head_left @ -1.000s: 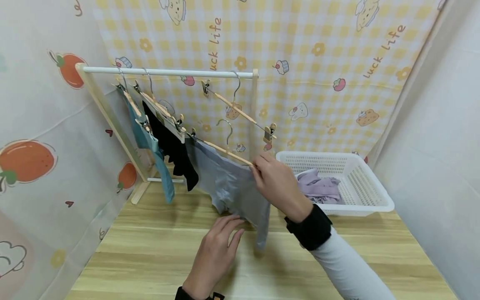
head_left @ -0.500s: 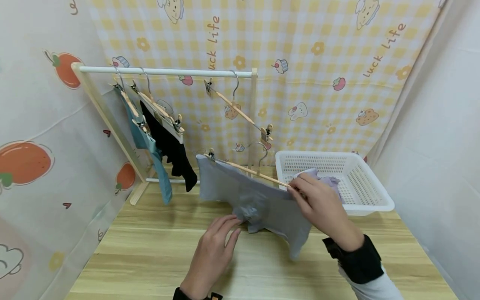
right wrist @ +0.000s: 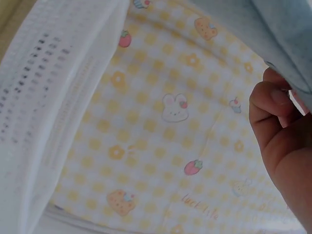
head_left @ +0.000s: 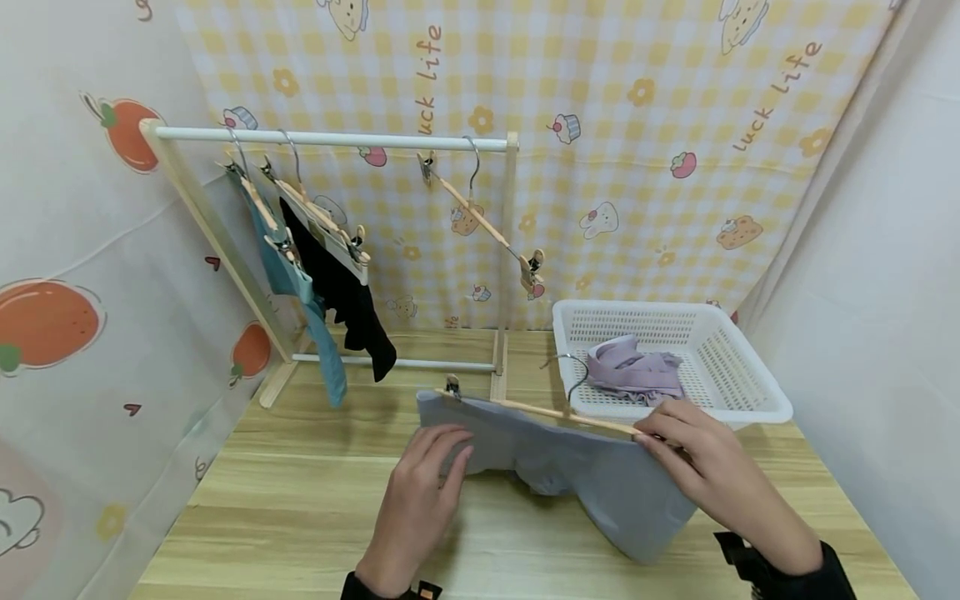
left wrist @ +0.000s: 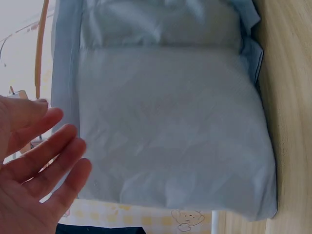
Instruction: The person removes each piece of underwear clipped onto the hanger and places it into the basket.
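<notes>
1. Grey-blue garment (head_left: 592, 475) clipped on a wooden clip hanger (head_left: 547, 410), low over the wooden table (head_left: 300, 517), near the table's middle, sagging onto it at 5 o'clock. Left wrist view shows the same cloth (left wrist: 170, 126) flat and folded in layers.
2. Right hand (head_left: 712, 475) at the hanger's 3 o'clock end, fingers curled, pinching the bar and cloth edge. Right wrist view: thumb (right wrist: 273, 107) bent against the cloth (right wrist: 273, 29); other fingers not visible there.
3. Left hand (head_left: 420, 500) at the garment's 8 o'clock corner, fingers straight, slightly spread, tips resting on the cloth. Left wrist view: fingers (left wrist: 53, 156) extended, loosely apart, beside the cloth edge.
4. Hanger's metal hook (head_left: 573, 371) sticks out toward 12 o'clock, just beside the basket; metal clip (head_left: 452, 385) at the bar's 9 o'clock end bites the cloth.
5. White plastic basket (head_left: 742, 375) at 1 o'clock from the garment, on the table, holding a lilac garment (head_left: 633, 371).
6. Drying rack (head_left: 330, 140) at 11 o'clock, white rail on wooden posts.
7. On the rail: teal garment (head_left: 315, 317) and black garment (head_left: 345, 292) on clip hangers at the left end, one empty clip hanger (head_left: 480, 218) tilted near the right post.
8. Backdrop: yellow check curtain (head_left: 600, 125) with cartoon prints; tomato-print sheet (head_left: 67, 317) at 9 o'clock.
</notes>
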Action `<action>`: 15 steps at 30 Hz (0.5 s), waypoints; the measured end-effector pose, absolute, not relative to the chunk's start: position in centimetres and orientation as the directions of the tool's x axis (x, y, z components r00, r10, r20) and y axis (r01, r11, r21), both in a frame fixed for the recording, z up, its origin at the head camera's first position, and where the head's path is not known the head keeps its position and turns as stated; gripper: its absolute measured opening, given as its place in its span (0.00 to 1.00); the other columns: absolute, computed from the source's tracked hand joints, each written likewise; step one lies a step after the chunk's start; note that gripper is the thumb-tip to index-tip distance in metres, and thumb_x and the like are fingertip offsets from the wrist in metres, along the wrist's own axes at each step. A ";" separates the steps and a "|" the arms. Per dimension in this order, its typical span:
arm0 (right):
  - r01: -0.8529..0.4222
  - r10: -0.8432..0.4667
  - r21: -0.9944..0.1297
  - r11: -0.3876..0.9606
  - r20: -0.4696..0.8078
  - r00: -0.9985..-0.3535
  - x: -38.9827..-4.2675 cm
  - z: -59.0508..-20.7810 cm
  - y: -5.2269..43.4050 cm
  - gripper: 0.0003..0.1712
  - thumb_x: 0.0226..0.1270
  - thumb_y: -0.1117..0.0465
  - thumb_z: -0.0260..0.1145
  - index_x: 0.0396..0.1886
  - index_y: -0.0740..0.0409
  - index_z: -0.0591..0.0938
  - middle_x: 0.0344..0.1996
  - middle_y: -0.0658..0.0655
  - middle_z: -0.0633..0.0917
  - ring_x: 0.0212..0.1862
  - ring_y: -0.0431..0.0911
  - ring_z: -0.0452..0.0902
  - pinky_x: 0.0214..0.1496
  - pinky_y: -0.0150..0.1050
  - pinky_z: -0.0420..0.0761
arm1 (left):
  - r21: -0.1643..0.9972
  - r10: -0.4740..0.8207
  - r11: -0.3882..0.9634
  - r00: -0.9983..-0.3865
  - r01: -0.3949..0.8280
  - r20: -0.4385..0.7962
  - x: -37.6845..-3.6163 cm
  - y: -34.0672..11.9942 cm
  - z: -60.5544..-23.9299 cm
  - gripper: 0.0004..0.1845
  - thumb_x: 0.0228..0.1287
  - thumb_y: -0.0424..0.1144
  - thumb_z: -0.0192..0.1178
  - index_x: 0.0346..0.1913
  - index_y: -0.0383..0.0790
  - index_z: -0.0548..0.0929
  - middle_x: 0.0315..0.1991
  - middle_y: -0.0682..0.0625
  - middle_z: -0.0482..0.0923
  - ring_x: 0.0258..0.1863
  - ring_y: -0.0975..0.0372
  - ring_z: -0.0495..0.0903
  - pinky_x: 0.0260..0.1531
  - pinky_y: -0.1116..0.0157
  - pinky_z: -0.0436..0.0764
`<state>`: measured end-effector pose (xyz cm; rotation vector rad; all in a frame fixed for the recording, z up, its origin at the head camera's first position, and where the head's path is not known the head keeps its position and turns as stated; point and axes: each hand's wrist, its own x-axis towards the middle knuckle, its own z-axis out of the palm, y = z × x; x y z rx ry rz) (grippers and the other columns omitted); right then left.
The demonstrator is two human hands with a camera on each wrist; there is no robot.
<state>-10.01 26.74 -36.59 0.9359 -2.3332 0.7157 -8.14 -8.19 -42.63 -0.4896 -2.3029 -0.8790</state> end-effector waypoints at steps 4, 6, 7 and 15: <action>-0.724 -0.459 -0.272 0.634 0.622 -0.635 -9.2 -37.5 28.1 0.22 0.58 0.75 0.78 0.41 0.42 0.90 0.37 0.37 0.82 0.37 0.29 0.70 0.36 0.21 0.68 | 0.461 0.071 0.703 -0.698 0.542 0.712 -8.3 -8.2 -42.5 0.08 0.65 0.29 0.76 0.44 0.39 0.89 0.44 0.50 0.85 0.46 0.60 0.85 0.41 0.66 0.88; -0.721 -0.458 -0.263 0.641 0.622 -0.635 -8.9 -37.9 28.6 0.22 0.56 0.74 0.79 0.41 0.42 0.91 0.37 0.36 0.82 0.38 0.29 0.70 0.37 0.22 0.68 | 0.464 0.042 0.695 -0.676 0.549 0.736 -8.3 -8.3 -42.5 0.10 0.64 0.29 0.77 0.44 0.39 0.88 0.43 0.50 0.83 0.45 0.61 0.84 0.40 0.67 0.87; -0.719 -0.457 -0.259 0.645 0.623 -0.634 -8.8 -38.1 28.9 0.22 0.56 0.74 0.79 0.42 0.42 0.91 0.38 0.37 0.83 0.38 0.29 0.70 0.37 0.22 0.69 | 0.464 0.029 0.694 -0.665 0.551 0.746 -8.3 -8.3 -42.5 0.10 0.64 0.29 0.77 0.45 0.40 0.87 0.43 0.50 0.82 0.45 0.61 0.83 0.42 0.67 0.86; -0.715 -0.447 -0.280 0.641 0.621 -0.644 -8.1 -39.3 30.2 0.10 0.69 0.66 0.76 0.44 0.45 0.92 0.41 0.41 0.85 0.42 0.30 0.73 0.39 0.24 0.71 | 0.460 0.070 0.664 -0.661 0.590 0.747 -8.5 -8.5 -42.7 0.21 0.82 0.46 0.62 0.65 0.35 0.81 0.58 0.44 0.83 0.59 0.53 0.81 0.58 0.58 0.82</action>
